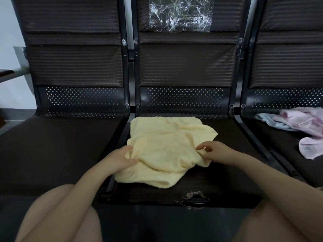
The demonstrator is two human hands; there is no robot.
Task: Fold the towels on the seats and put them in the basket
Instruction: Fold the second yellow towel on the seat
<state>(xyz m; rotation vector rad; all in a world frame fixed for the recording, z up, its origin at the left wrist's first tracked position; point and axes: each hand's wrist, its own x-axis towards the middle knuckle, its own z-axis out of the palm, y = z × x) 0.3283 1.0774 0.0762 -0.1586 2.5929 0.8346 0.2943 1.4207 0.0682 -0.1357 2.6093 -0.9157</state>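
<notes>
Head view: the yellow towel (167, 151) lies rumpled and partly doubled on the centre seat (227, 154). The left hand (120, 159) and right hand (213, 151) each pinch a near edge. Pink towels (304, 126) at right remain unfolded; no basket is visible. Judged early stage.

No text, label, brand, number or sign can be read anywhere in view

**Single head view, looking down at seat row**

The head camera faced forward and down, close over the middle seat (218, 172), wide-angle. Seat backs filled the top edge; neighbouring seats were cut off at both side edges.
</notes>
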